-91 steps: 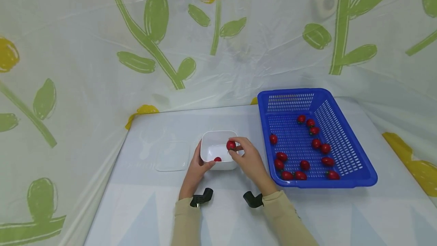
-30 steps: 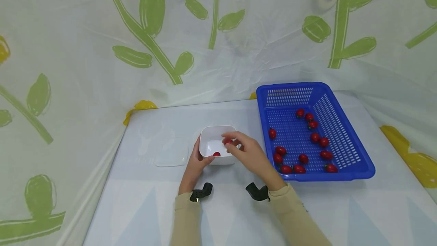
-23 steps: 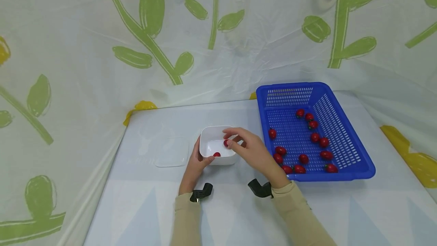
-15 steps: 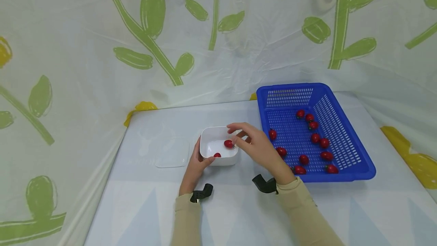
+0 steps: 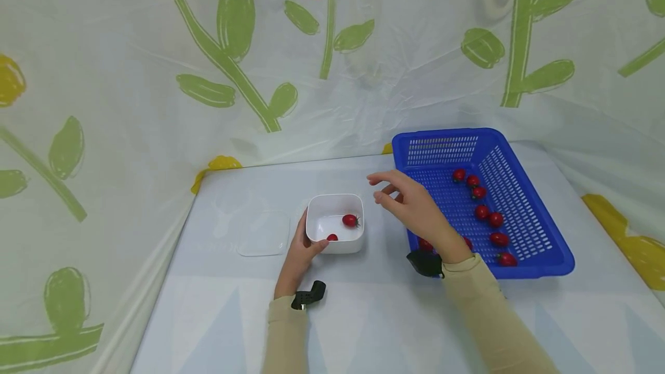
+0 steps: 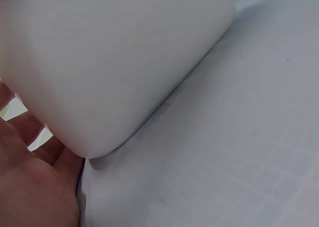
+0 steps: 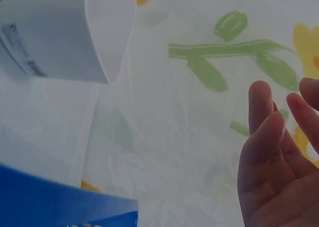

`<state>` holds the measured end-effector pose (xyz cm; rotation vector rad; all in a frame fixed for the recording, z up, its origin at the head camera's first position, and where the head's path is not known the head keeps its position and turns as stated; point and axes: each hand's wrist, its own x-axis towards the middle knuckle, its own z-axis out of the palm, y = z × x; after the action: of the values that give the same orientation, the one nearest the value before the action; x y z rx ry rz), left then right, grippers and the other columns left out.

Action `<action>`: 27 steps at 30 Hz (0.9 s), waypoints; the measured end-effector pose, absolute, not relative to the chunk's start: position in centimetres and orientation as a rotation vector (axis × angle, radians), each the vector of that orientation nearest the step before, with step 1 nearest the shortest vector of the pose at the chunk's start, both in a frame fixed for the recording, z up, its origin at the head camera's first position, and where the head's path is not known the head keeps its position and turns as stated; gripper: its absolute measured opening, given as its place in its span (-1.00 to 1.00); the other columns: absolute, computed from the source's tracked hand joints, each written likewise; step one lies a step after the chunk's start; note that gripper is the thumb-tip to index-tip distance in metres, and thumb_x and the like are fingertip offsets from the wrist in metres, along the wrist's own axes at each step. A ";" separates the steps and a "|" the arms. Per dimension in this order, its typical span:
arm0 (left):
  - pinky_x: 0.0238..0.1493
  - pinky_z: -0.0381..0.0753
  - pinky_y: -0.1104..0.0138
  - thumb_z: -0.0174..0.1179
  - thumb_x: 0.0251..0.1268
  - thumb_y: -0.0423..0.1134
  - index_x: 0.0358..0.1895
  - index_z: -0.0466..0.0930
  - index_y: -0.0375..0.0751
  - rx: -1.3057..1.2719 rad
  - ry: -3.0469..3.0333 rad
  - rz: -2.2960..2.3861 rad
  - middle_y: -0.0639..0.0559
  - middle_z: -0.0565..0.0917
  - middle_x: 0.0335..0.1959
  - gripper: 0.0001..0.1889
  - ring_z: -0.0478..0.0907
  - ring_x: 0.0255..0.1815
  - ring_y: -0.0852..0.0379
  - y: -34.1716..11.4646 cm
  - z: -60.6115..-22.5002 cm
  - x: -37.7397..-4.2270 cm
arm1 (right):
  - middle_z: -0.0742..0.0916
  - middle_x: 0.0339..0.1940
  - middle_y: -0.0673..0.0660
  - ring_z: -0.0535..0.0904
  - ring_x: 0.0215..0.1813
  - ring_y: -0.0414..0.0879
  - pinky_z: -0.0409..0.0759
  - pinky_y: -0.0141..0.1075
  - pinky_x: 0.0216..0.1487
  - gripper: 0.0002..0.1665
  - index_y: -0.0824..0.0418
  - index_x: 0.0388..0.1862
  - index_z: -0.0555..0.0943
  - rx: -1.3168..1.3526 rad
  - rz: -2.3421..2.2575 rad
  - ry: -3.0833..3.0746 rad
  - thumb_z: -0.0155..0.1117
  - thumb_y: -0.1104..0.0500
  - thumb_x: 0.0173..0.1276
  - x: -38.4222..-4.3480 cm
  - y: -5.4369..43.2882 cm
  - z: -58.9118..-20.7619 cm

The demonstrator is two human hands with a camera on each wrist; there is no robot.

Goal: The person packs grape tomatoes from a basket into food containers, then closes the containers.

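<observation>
My left hand (image 5: 298, 255) grips the left side of a square white plastic container (image 5: 344, 246), its thumb at the near rim. Inside the container lie two red cherry tomatoes: one (image 5: 350, 220) with a green stalk toward the right, and another (image 5: 332, 238) partly hidden by the front wall. In the left wrist view the container's smooth wall (image 6: 119, 62) fills the upper left, standing on the cloth. To the right and above the container, my right hand (image 5: 415, 206) hovers with relaxed, slightly bent fingers and nothing in them. The right wrist view shows its fingers (image 7: 259, 152) parted in the air.
A blue perforated basket (image 5: 560, 258) stands to the right, holding several cherry tomatoes (image 5: 499, 239); the right forearm hides part of it. Left of the container, a clear lid (image 5: 265, 235) lies flat on the white cloth. A flower-printed curtain (image 5: 415, 91) hangs behind the table.
My right hand has lowered a cherry tomato into the container, let it go, and moved right toward the basket. The left hand has kept its grip on the container.
</observation>
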<state>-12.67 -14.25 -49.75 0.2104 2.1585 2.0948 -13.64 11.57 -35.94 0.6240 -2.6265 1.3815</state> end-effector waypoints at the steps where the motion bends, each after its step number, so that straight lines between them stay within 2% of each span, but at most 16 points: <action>1: 0.23 0.17 0.15 0.19 0.11 -0.34 0.40 -0.13 0.07 0.209 2.160 2.093 0.01 0.11 0.34 -0.16 0.11 0.29 -0.03 -14.2 -49.8 -12.7 | 0.55 -0.04 -0.10 0.51 -0.18 -0.25 0.53 -0.29 -0.26 -0.63 -0.02 0.09 0.47 0.620 1.369 -2.632 0.11 0.06 0.29 -13.9 11.9 -36.0; 8: 0.24 0.16 0.14 0.18 0.10 -0.38 0.41 -0.14 0.04 0.207 2.138 2.111 -0.03 0.07 0.36 -0.14 0.09 0.30 -0.05 -14.2 -49.7 -12.6 | 0.52 0.00 -0.07 0.52 -0.17 -0.20 0.55 -0.28 -0.30 -0.54 -0.08 0.20 0.37 0.544 1.345 -2.700 0.08 0.01 0.30 -15.1 14.1 -36.1; 15: 0.25 0.14 0.14 0.18 0.12 -0.37 0.40 -0.14 0.08 0.225 2.150 2.102 0.01 0.07 0.36 -0.15 0.10 0.30 -0.03 -14.4 -50.0 -12.7 | 0.50 0.07 0.02 0.50 -0.11 -0.13 0.57 -0.21 -0.28 -0.39 -0.06 0.32 0.22 0.507 1.349 -2.715 0.09 0.07 0.30 -16.4 16.5 -37.0; 22: 0.24 0.16 0.21 0.21 0.10 -0.33 0.37 -0.10 0.26 0.232 2.154 2.117 0.17 0.11 0.33 -0.15 0.12 0.29 0.10 -14.6 -51.6 -13.4 | 0.47 0.11 0.04 0.52 -0.10 -0.09 0.55 -0.11 -0.19 -0.38 -0.09 0.33 0.20 0.406 1.406 -2.773 0.09 0.01 0.30 -17.9 19.2 -38.5; 27: 0.22 0.19 0.22 0.23 0.08 -0.28 0.35 -0.08 0.33 0.234 2.162 2.122 0.23 0.11 0.32 -0.15 0.11 0.29 0.14 -14.7 -52.2 -13.5 | 0.41 0.19 0.10 0.49 -0.04 -0.01 0.57 -0.10 -0.21 -0.39 -0.05 0.33 0.20 0.297 1.439 -2.828 0.07 0.00 0.31 -19.1 21.2 -40.0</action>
<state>-13.48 -14.67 -52.23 0.2338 2.1618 2.1224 -19.12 21.23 -39.99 0.2966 -2.8276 1.4395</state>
